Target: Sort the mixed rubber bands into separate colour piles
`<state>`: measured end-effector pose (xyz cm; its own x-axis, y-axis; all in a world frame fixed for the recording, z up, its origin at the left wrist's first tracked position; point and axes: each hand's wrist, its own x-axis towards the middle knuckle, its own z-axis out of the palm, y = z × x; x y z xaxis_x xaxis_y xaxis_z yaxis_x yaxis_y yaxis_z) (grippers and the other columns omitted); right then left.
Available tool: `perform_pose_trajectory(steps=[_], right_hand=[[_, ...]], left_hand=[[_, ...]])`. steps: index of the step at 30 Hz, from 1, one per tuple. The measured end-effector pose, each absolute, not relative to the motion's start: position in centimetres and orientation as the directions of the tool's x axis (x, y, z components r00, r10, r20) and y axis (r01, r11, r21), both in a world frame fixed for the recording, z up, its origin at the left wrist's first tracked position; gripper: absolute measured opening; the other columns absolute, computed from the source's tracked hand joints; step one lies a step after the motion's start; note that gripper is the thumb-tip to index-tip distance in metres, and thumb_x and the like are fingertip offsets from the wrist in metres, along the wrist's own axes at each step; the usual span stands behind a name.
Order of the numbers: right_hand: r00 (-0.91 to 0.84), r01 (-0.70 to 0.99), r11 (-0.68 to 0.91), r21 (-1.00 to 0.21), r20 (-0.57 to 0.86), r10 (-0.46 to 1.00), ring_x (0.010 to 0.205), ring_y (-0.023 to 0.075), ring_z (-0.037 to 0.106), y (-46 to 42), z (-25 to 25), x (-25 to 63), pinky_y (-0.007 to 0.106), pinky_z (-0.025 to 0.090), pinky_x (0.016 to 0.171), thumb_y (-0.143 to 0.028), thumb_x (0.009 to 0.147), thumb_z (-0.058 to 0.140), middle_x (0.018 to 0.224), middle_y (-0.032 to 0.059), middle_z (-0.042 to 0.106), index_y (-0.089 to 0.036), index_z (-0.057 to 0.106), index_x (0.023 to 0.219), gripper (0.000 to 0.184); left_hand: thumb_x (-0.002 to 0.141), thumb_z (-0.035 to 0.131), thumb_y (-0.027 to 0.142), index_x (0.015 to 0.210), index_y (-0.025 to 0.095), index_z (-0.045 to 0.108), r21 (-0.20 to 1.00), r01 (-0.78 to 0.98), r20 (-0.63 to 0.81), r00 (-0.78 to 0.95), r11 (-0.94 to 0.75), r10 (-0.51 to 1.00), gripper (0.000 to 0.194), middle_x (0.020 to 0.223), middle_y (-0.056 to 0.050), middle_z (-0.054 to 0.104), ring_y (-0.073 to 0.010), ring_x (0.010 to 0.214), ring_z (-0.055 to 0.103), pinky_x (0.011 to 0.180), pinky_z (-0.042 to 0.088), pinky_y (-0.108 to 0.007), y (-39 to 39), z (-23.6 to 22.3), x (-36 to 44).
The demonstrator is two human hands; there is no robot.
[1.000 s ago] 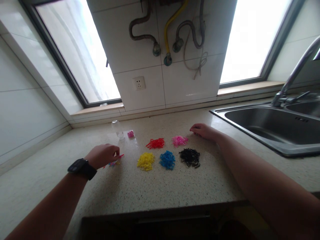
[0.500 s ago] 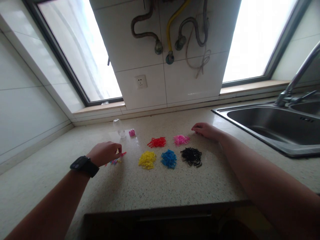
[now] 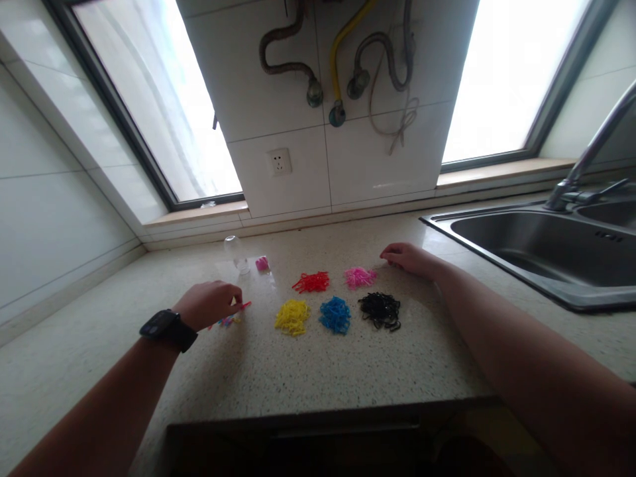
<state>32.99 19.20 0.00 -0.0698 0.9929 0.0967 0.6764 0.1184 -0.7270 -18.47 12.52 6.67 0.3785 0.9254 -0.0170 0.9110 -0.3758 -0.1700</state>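
Five small piles of rubber bands lie on the speckled counter [image 3: 318,371]: red [image 3: 311,282], pink [image 3: 360,277], yellow [image 3: 292,316], blue [image 3: 334,314] and black [image 3: 380,311]. My left hand [image 3: 209,303], with a black watch on its wrist, rests left of the yellow pile with its fingers curled over a few mixed-colour bands [image 3: 229,319]. My right hand [image 3: 405,257] lies on the counter just right of the pink pile, fingers bent down, with nothing visible in it.
A small clear bottle [image 3: 236,253] lies on its side behind my left hand, with a pink cap [image 3: 262,264] beside it. A steel sink [image 3: 546,252] and tap [image 3: 591,156] fill the right. A tiled wall with a socket [image 3: 279,161] and hoses stands behind.
The view has shifted slightly. Both hands stay almost where they were; the left hand has crept a little towards the mixed bands.
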Motion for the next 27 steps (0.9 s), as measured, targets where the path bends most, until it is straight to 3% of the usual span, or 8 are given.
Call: perform_pose_trajectory(steps=[14, 19, 27], right_hand=[[-0.073, 0.668, 0.108, -0.736, 0.08, 0.994, 0.054, 0.0112, 0.048, 19.0, 0.1, 32.9, 0.025, 0.037, 0.05, -0.046, 0.083, 0.06, 0.073, 0.0039, 0.065, -0.016, 0.071, 0.095, 0.034], [-0.071, 0.673, 0.115, -0.731, 0.091, 0.993, 0.054, 0.011, 0.048, 19.2, 0.0, 32.9, 0.024, 0.037, 0.05, -0.046, 0.082, 0.061, 0.071, 0.0032, 0.064, -0.016, 0.071, 0.094, 0.034], [-0.083, 0.734, 0.145, -0.663, 0.125, 0.989, 0.06, 0.0139, 0.054, 19.8, 0.0, 32.6, 0.028, 0.042, 0.06, -0.044, 0.082, 0.06, 0.072, 0.0034, 0.067, -0.016, 0.073, 0.093, 0.033]], left_hand=[[0.083, 0.056, 0.05, 0.084, 0.027, 0.073, -0.101, 0.926, 0.038, 0.37, -0.365, 0.928, 0.028, 0.076, -0.003, 0.069, -0.0196, 0.068, 0.06, 0.059, 0.032, -0.028, 12.4, 6.4, -17.9], [0.087, 0.052, 0.046, 0.091, 0.025, 0.072, 0.056, 0.928, 0.113, 0.36, -0.368, 0.926, 0.029, 0.074, -0.002, 0.067, -0.0165, 0.063, 0.058, 0.058, 0.032, -0.028, 12.1, 5.4, -15.9], [0.093, 0.045, 0.051, 0.099, 0.016, 0.073, 0.378, 0.827, 0.21, 0.362, -0.416, 0.908, 0.045, 0.076, -0.005, 0.068, -0.0164, 0.066, 0.059, 0.06, 0.042, -0.028, 13.0, 3.1, -10.6]])
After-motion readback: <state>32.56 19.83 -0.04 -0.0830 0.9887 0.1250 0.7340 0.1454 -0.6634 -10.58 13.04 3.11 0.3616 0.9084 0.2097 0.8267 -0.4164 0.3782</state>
